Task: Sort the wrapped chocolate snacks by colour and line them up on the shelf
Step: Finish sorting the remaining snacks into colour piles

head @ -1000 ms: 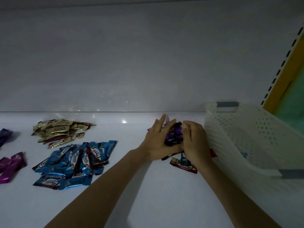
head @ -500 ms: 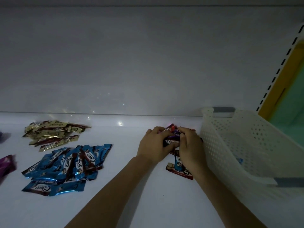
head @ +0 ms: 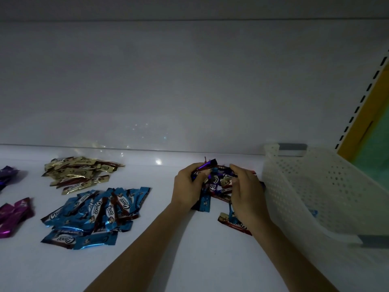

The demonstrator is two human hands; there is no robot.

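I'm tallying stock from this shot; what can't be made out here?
Head view, mixed snacks: the left hand and right hand grip and cover them, so no count.
Head view, purple pile and magenta pile: cut off by the left edge.
Head view, basket contents: hidden behind its perforated wall; only a blue scrap shows.

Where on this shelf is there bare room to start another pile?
Bare shelf lies between the blue pile and the left hand, and farther back, from the gold pile to the heap both hands grip. Crowded: the right hand sits close beside the basket, and a purple pile and magenta pile fill the left edge.
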